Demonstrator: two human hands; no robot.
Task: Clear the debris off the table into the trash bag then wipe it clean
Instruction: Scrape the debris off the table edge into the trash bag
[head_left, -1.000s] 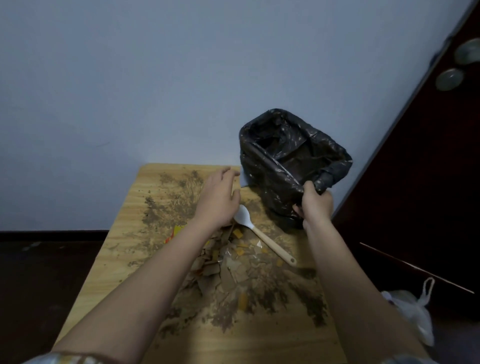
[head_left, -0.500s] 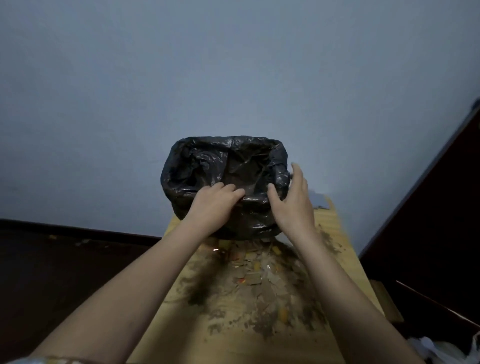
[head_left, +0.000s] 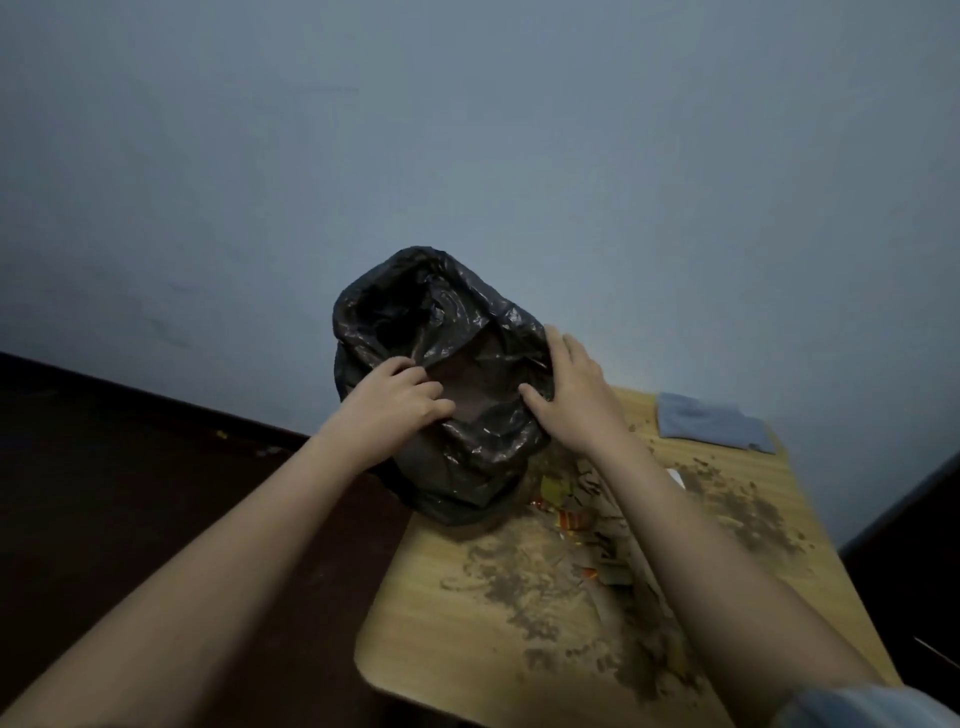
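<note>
Trash bag (head_left: 467, 457) between hands; left hand (head_left: 395, 400) grips rim; right hand (head_left: 576, 395) presses side.

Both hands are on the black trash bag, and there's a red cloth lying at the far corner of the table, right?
Not quite. The head view shows the cloth is grey-blue, not red. The rest holds: the left hand and right hand are both on the black trash bag, and the cloth lies at the table's far corner.

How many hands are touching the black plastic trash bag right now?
2. Left hand grips the black plastic trash bag at its near rim; right hand rests flat on its right side.
</note>
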